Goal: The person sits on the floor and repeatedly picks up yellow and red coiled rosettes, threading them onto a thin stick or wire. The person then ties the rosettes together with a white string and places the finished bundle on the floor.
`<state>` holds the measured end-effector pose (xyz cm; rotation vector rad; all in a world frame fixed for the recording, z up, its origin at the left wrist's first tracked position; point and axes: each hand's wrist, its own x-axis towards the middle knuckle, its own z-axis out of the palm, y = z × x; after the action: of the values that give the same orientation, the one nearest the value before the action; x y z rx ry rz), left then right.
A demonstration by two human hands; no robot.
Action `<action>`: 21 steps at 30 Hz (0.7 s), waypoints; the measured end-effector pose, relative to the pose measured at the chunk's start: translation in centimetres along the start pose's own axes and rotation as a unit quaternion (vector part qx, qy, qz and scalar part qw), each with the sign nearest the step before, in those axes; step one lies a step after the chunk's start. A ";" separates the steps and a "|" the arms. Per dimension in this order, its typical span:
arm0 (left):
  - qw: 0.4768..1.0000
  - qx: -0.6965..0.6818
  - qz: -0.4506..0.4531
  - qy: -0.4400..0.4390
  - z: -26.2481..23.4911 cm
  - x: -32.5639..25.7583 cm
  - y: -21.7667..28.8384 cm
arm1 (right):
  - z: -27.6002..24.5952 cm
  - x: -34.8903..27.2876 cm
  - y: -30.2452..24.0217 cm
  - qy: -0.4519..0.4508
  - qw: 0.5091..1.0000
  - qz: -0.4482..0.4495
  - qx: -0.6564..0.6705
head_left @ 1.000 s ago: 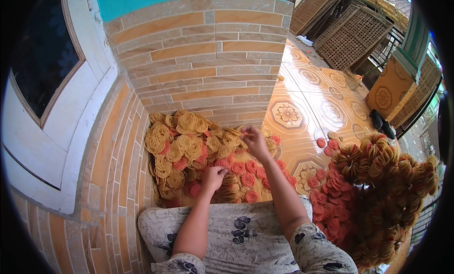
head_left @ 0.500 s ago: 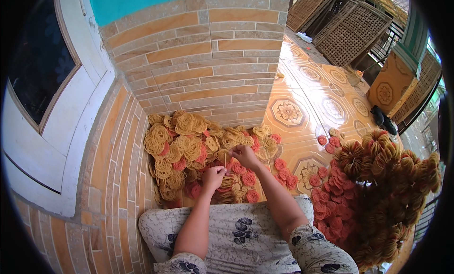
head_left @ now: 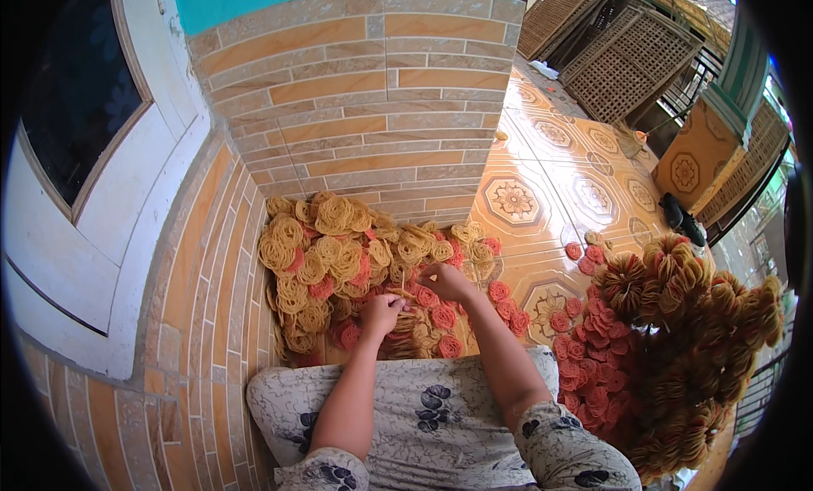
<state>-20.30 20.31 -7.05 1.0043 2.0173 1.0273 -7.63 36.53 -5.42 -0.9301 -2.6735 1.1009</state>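
Discs [head_left: 356, 262], yellow and red, lie heaped beyond our left hand [head_left: 383, 311], pinching one; right hand [head_left: 447, 281] grasps another. Most remain unsorted.

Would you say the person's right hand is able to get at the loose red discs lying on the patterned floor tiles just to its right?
Probably yes. The right hand rests on the pile's edge, and the red discs lie on the open floor tiles just beside it, with nothing between them.

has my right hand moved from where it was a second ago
Yes. The right hand has drawn back from the far side of the coil pile next to the brick wall, toward the body and the left hand.
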 end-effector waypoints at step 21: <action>0.996 0.022 -0.004 -0.086 1.5 -0.4 0.3 | -2.4 -2.3 -2.4 0.061 0.982 0.029 0.175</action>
<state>-18.79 20.57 -7.45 1.0700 1.9090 0.8642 -6.19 35.31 -1.78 -0.9735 -2.2684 1.4155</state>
